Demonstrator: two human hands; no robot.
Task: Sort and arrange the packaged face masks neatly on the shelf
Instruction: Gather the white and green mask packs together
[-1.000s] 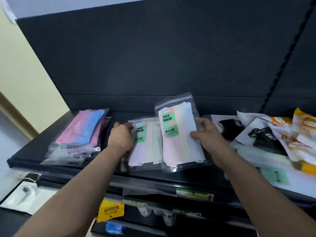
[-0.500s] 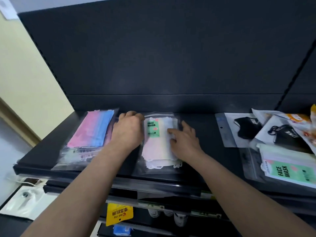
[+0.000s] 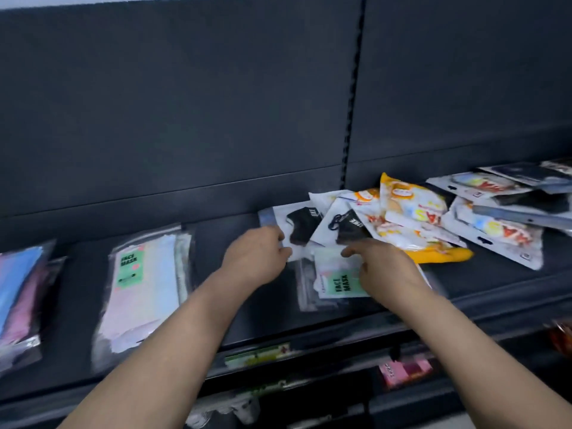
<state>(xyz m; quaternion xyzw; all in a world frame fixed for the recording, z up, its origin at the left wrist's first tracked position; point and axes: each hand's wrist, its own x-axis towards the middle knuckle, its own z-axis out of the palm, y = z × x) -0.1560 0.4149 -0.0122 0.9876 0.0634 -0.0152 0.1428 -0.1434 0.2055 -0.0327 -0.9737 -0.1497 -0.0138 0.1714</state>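
Head camera view, blurred by motion: you are reaching both arms over the front edge of the dark shelf (image 3: 257, 317). Your right hand (image 3: 383, 270) is lying on a green-labelled face mask pack (image 3: 335, 283) near that edge. Your left hand (image 3: 257, 258) is curling at the corner of a black mask pack (image 3: 303, 226) just behind. Whether either hand is gripping is too blurred to tell. Matching packs (image 3: 145, 280) are lying stacked toward the left edge, and orange packs (image 3: 411, 212) are lying heaped by the back wall.
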